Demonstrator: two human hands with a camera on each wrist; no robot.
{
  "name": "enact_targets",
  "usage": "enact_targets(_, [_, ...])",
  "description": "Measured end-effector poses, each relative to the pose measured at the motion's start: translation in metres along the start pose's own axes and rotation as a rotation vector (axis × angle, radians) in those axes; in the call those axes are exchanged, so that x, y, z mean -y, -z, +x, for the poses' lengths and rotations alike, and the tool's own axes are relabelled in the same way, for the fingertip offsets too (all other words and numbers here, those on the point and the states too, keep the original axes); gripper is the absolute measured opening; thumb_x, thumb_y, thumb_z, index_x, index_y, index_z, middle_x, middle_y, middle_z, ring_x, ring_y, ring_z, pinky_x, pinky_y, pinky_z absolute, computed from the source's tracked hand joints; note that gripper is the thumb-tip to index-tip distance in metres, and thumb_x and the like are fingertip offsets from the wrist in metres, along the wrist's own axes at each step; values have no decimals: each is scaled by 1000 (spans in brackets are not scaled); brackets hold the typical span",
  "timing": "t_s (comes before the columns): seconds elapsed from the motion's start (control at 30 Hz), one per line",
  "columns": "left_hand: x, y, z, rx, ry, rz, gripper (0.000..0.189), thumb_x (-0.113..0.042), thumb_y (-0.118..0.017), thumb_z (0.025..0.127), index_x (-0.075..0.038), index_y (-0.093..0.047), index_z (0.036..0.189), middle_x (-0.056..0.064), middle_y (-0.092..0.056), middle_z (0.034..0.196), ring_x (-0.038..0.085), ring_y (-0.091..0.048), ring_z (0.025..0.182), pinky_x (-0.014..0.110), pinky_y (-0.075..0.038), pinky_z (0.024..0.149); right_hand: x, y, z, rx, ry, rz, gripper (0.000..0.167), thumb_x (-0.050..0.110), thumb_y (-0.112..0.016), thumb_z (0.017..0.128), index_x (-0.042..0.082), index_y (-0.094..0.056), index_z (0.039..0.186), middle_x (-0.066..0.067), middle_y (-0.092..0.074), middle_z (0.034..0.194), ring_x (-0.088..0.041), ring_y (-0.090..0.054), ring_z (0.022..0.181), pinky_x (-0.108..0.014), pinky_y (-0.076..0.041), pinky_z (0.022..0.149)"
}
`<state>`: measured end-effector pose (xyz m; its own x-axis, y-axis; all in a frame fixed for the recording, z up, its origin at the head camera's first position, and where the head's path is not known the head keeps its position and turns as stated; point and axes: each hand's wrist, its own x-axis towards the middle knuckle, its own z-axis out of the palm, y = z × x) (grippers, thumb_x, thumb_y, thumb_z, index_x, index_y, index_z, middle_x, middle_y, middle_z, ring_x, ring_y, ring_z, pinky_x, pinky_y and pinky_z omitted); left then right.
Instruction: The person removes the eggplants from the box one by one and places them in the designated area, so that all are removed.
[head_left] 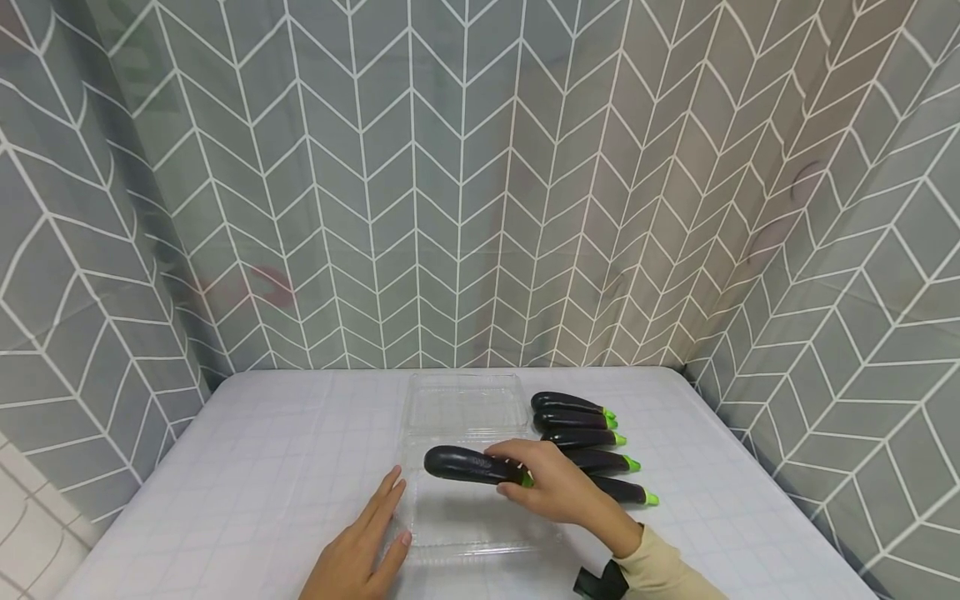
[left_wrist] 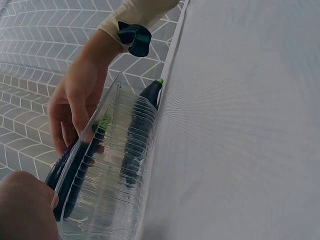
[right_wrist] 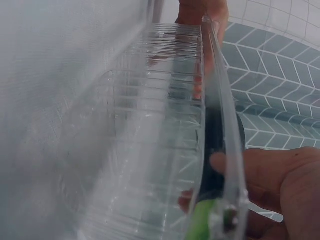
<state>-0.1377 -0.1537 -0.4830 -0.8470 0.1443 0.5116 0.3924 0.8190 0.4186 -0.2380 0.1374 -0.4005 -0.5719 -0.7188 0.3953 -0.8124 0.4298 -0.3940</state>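
Note:
My right hand (head_left: 551,487) grips a dark purple eggplant (head_left: 468,465) near its green stem end. The eggplant lies level over the base of a clear plastic clamshell container (head_left: 480,550), its rounded end pointing left. At the container's left wall, my left hand (head_left: 360,542) rests with fingers extended. In the left wrist view the left thumb (left_wrist: 30,205) is at the rim, and the held eggplant (left_wrist: 65,175) shows partly through the clear wall. The right wrist view shows the green stem (right_wrist: 201,220) and the right fingers behind the plastic.
Several eggplants (head_left: 573,439) lie in a column right of the container, stems pointing right. The hinged lid (head_left: 467,404) lies folded back toward the far edge of the white-covered table (head_left: 285,450). Patterned grey curtains (head_left: 450,208) stand behind and at both sides. A dark band (head_left: 600,581) is at the right wrist.

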Motion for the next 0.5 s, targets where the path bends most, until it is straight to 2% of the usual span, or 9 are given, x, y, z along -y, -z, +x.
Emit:
enact_targets(0.33, [0,0,-1,-15,-12,10,62,-24,-76,95,-4,-56,150,2,-44,162,16,-67,116,42,-60,81,-3,6,-10,-38,3,-12,43,5,-83,86,5,-70,127,-3,-74,119,-6,-64,92,-35,-57,79])
enact_targets(0.5, [-1,-1,0,1,9,16,62,-26,-75,96,-5,-55,151,1,-43,162,17,-67,116,42,-60,82,-3,9,-15,-60,-2,-10,43,1,-82,86,5,-70,127,-2,-74,120,-10,-67,101,-36,-57,86])
